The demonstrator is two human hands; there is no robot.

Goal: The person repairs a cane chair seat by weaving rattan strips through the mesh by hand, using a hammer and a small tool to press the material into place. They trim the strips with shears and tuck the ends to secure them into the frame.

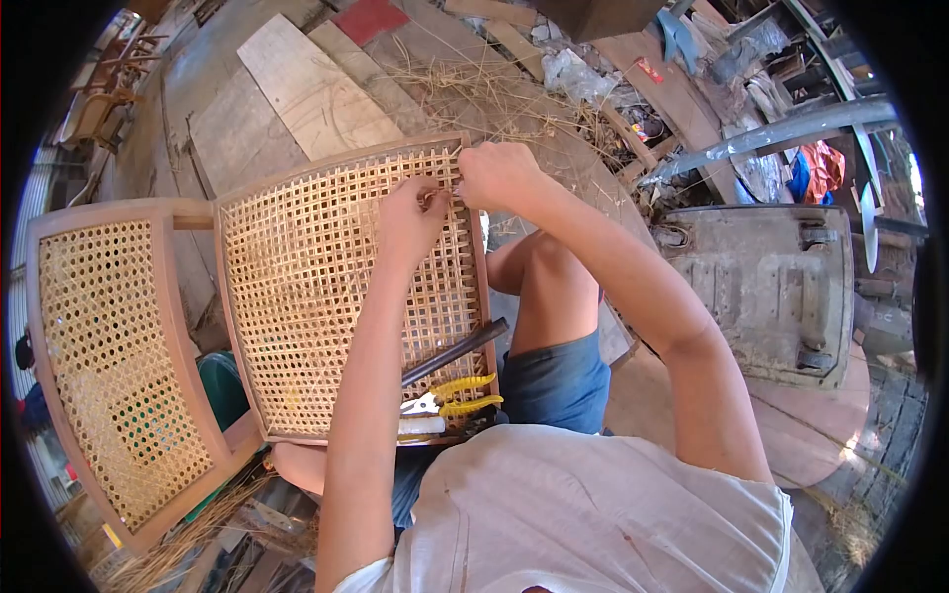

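A wooden frame with woven cane lies across my lap, joined at the left to a second caned panel. At the upper right corner of the weave, my left hand is bent with its fingertips pinched together. My right hand is closed beside it at the frame's edge; a thin strand seems to run between the two, too small to make out clearly. Yellow-handled pliers, a dark rod and a white cylindrical piece rest on the cane near my body.
Loose cane strands and flat boards lie on the floor ahead. A grey plastic panel is at the right, below a bluish pole. Wooden chair parts stand far left.
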